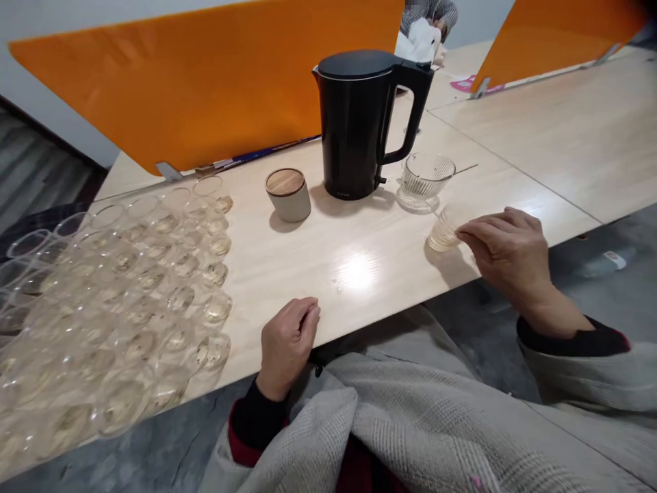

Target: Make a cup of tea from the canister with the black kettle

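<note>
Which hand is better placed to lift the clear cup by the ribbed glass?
Probably the right hand: it is close beside the clear cup, though contact is unclear. The left hand is curled near the edge of the table, farther off.

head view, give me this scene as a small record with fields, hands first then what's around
left hand: loosely closed, at the near edge of the pale wood-grain table
right hand: fingertips drawn together beside the small clear cup; contact unclear
behind the cup: ribbed clear glass bowl, thin stick jutting past its rim
centre: tall black kettle, handle to the right
left of the kettle: round grey canister with wooden lid
far left: many clear round cups standing close together
background: upright orange panels, a person's striped sleeve
</note>
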Motion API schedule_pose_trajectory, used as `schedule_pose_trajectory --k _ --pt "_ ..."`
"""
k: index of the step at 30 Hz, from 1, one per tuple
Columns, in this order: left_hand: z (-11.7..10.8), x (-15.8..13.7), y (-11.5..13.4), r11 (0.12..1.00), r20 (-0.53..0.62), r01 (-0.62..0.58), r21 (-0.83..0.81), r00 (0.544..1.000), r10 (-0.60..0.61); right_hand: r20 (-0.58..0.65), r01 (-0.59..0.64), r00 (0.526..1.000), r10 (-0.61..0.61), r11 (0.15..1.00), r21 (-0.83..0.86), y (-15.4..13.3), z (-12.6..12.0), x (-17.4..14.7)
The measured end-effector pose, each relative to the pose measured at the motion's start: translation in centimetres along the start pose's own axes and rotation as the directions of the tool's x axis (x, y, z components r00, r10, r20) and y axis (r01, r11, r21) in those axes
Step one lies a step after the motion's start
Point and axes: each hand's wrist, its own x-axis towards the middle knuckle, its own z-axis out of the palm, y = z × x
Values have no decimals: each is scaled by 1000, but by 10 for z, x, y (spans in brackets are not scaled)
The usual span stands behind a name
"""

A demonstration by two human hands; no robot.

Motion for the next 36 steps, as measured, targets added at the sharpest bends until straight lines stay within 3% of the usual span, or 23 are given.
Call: schedule_pose_trajectory --k 10,15,21,29,36 --pt "-5 -5 -2 997 -25 24 74 999 -22 36 12 999 -10 998 -69 39 -9 15" --pt "-6 -6 0 987 -36 40 157 999 -35 71 38 997 -40 999 35 44 -17 15" --pt "-6 -6 1 986 -54 50 160 998 -42 85 -58 995 59 998 -8 42 -12 20" --pt "-1 -8 -4 997 -52 24 73 998 -20 -5 -111 994 111 993 -35 36 -7 25" --pt "1 -9 -3 999 -56 23 39 998 -21 -249 46 966 -75 992 -119 18 -29 26"
